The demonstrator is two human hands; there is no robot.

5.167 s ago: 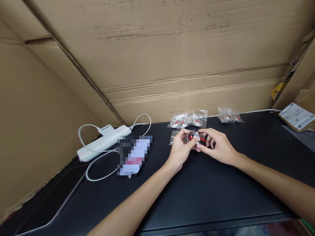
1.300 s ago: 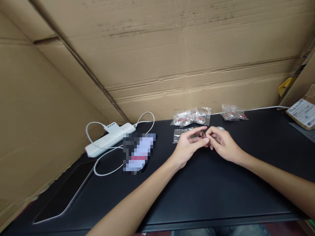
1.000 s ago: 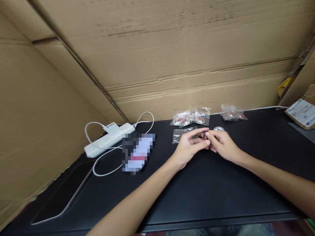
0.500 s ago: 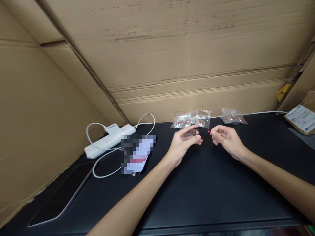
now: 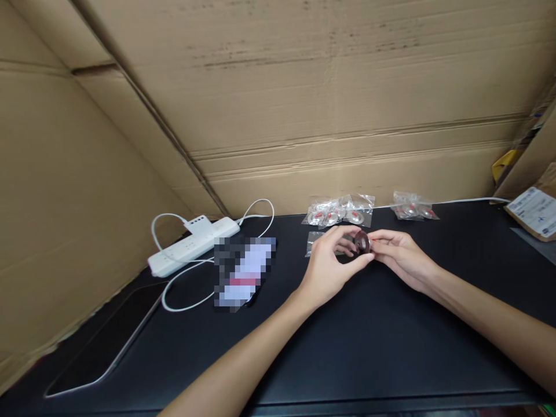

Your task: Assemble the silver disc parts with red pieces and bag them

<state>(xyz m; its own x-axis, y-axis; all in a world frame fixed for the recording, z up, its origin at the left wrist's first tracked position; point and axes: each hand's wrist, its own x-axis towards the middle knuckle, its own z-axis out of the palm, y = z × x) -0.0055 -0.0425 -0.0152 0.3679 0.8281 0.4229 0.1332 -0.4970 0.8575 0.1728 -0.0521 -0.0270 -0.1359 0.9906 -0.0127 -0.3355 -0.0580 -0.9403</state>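
Note:
My left hand (image 5: 332, 260) is closed on a small round disc (image 5: 362, 243), gripping its edge between thumb and fingertips. The disc looks shiny and dark brown and is tilted up on edge. At its right side, my right hand (image 5: 402, 255) pinches a small red piece (image 5: 374, 240), mostly covered by the fingers. Whether the red piece touches the disc, I cannot tell. Just behind my left hand lies a clear plastic bag (image 5: 313, 242), partly hidden by that hand. Farther back are clear bags of silvery discs with red pieces (image 5: 336, 213).
More bagged discs (image 5: 412, 209) lie at the back right, near a white cable. On the left are a white power strip (image 5: 191, 249), a phone (image 5: 245, 275) and a dark tablet-like slab (image 5: 108, 341). Cardboard walls (image 5: 330, 116) enclose the black table; a labelled package (image 5: 534, 211) sits far right.
My hands have come together, the right moving left with the red piece to the disc. The disc now shows clearly in my left hand, and a clear bag shows behind it.

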